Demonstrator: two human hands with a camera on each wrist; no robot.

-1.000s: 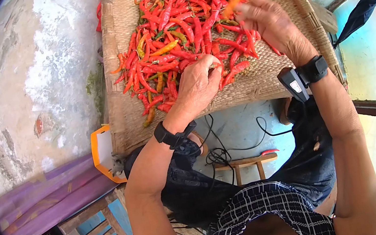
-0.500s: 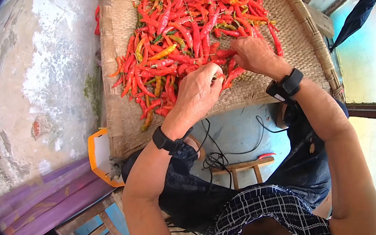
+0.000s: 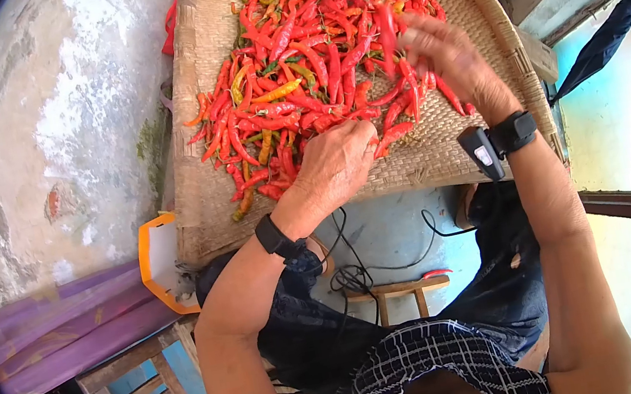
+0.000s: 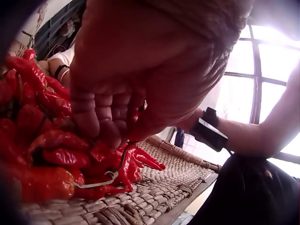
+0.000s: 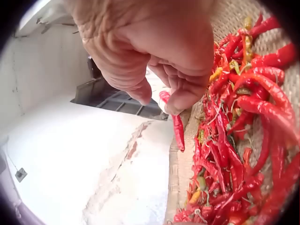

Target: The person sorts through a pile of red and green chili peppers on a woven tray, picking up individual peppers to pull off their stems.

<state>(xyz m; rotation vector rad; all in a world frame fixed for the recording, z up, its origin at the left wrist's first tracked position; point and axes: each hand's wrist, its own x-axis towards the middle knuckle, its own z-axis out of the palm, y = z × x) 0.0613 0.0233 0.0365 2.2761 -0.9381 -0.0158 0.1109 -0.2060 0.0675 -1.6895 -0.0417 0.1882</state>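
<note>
Three viewpoints are observed from this side of the room. The head view looks steeply down from above and behind the left hand (image 3: 331, 163) and right hand (image 3: 449, 58), far enough back to include the lap (image 3: 307, 298). The left wrist view sits low and close beneath the left hand, facing past its fingers; the right forearm (image 4: 253, 136) and window (image 4: 241, 103) lie beyond. The right wrist view sits close beneath the right hand, with the wall (image 5: 103, 154) on the thumb side. All three views share the peppers (image 3: 335, 73) and woven tray (image 3: 446, 154); head and left wrist also share the right wrist's device (image 3: 481, 152).
</note>
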